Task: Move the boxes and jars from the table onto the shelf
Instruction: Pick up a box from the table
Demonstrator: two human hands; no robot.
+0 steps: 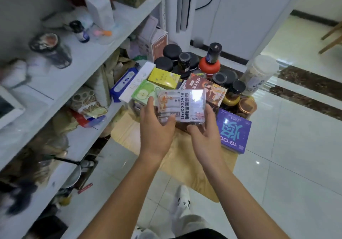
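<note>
A clear "Black Coffee" box (187, 105) is held over the small wooden table (177, 155) between both hands. My left hand (155, 127) grips its left side, thumb on top. My right hand (203, 133) holds its right lower edge with curled fingers. Behind the box lie a green apple box (144, 90), a yellow box (164, 78), a brown tea box (205, 88) and a purple box (235, 133). Several dark-lidded jars (172, 52) and a tall clear jar (259, 73) stand at the table's far end. The white shelf (103, 40) runs along the left.
The shelf boards hold bottles, a dark jar (51, 48), a white box (100, 9) and snack bags (87, 103). A blue pack (125, 82) leans between shelf and table. White tiled floor lies to the right; a wooden chair leg (331, 38) shows at far right.
</note>
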